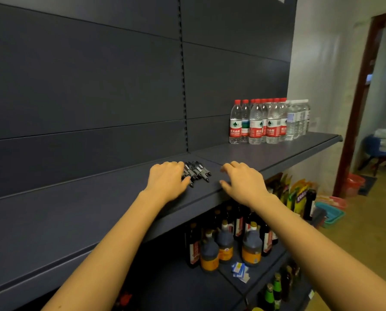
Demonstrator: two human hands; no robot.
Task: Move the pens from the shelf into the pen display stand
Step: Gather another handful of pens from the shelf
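Observation:
Several black pens (197,170) lie in a loose bunch on the dark grey shelf (97,198). My left hand (167,178) rests palm down on the left side of the bunch, fingers lying over the pens and thumb touching their near ends. My right hand (241,180) hovers just right of the pens with fingers loosely curved, holding nothing. No pen display stand is in view.
Water bottles (261,122) with red caps stand at the shelf's far right. Dark sauce bottles (228,241) fill the shelf below. A doorway (367,97), coloured baskets (331,212) and a blue chair (380,151) lie to the right.

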